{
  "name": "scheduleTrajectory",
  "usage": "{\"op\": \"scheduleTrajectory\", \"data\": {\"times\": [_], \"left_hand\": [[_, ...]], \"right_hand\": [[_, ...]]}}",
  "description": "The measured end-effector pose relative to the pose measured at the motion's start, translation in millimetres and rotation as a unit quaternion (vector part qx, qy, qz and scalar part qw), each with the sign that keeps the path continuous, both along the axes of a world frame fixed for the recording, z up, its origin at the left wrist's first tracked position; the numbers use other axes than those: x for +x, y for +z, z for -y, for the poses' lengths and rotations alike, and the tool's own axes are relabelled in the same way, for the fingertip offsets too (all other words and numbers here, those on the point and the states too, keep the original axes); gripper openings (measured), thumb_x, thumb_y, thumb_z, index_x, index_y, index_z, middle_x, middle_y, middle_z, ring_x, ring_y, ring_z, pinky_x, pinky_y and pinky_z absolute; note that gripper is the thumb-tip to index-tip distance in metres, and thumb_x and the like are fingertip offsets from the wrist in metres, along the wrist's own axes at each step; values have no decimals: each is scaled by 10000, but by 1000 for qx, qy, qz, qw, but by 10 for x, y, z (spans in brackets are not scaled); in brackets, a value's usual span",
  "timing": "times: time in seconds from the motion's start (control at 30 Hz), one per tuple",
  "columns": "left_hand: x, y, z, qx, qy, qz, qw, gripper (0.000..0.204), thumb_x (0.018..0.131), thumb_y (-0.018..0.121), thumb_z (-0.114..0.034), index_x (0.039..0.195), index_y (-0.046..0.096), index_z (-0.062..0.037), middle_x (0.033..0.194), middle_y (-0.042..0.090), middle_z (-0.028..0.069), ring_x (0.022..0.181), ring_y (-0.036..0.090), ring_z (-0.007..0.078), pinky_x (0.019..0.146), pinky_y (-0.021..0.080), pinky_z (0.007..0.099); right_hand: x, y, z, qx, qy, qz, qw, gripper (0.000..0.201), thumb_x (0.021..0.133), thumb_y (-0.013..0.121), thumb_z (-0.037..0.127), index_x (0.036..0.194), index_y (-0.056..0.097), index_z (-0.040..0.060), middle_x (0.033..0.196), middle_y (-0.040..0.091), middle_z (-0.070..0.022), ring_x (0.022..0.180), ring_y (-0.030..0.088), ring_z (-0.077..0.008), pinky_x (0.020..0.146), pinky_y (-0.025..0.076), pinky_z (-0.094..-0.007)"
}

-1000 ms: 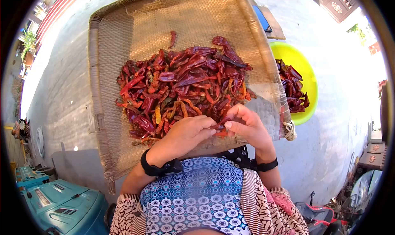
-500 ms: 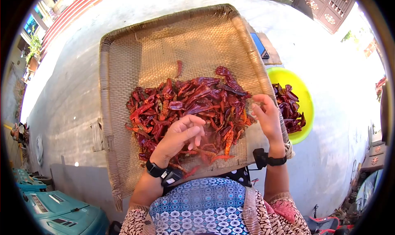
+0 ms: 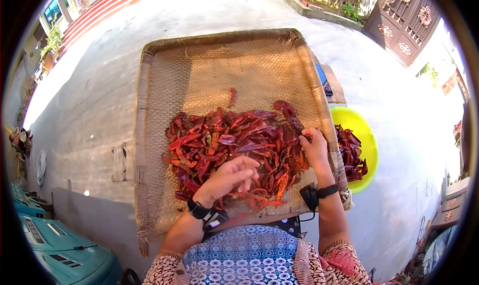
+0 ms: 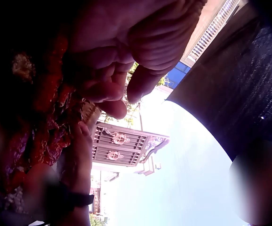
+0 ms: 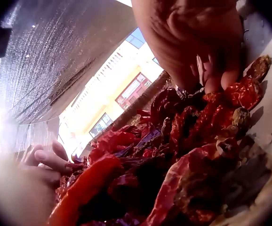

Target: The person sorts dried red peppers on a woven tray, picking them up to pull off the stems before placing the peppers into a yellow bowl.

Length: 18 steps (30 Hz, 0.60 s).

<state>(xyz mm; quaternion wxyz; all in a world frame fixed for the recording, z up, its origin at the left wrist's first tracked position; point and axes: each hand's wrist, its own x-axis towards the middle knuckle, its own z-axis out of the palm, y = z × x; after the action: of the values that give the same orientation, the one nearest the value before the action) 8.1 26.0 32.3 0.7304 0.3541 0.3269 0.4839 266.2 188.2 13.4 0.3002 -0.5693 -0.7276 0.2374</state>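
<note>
A heap of dried red chili peppers (image 3: pixel 249 130) lies on a woven tray (image 3: pixel 214 60) in front of the person. At the heap's right side the right hand (image 3: pixel 315 147) reaches down, thumb and forefinger pinching the end of a dark dried chili pepper (image 3: pixel 289 114). In the right wrist view its fingers (image 5: pixel 213 84) point down among the wrinkled peppers. Over the near part of the heap hovers the left hand (image 3: pixel 230 177), its fingers loosely bent and holding nothing. The left wrist view shows its palm side with the fingers (image 4: pixel 111 109) relaxed.
A yellow-green bowl (image 3: pixel 371 152) with dark red peppers stands right of the tray. Behind it a phone (image 3: pixel 323 80) lies on a board (image 3: pixel 336 90). Teal boxes (image 3: pixel 65 250) stand at the lower left, on the concrete ground.
Both hands came together over a pepper, then parted. The right hand went out to the tray's right side and now reaches into the heap; the left hovers. The head view has tilted up.
</note>
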Motion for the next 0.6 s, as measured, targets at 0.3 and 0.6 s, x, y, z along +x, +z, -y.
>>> {"op": "scheduleTrajectory", "data": {"times": [0.3, 0.6], "left_hand": [[1, -24, 2, -22, 27, 76, 997, 340, 992, 539, -192, 1284, 473, -29, 878, 619, 77, 528, 501, 76, 501, 405, 186], [-72, -39, 25, 0, -80, -30, 996, 249, 1009, 519, -240, 1097, 619, -29, 692, 576, 7, 493, 456, 27, 476, 362, 169]], "right_hand": [[-133, 540, 829, -109, 203, -151, 961, 122, 844, 678, 14, 943, 607, 0, 975, 591, -33, 739, 571, -77, 649, 477, -245], [-293, 679, 1041, -137, 248, -138, 949, 116, 823, 683, -8, 927, 630, -4, 1011, 611, -66, 777, 586, -104, 668, 486, -242]]}}
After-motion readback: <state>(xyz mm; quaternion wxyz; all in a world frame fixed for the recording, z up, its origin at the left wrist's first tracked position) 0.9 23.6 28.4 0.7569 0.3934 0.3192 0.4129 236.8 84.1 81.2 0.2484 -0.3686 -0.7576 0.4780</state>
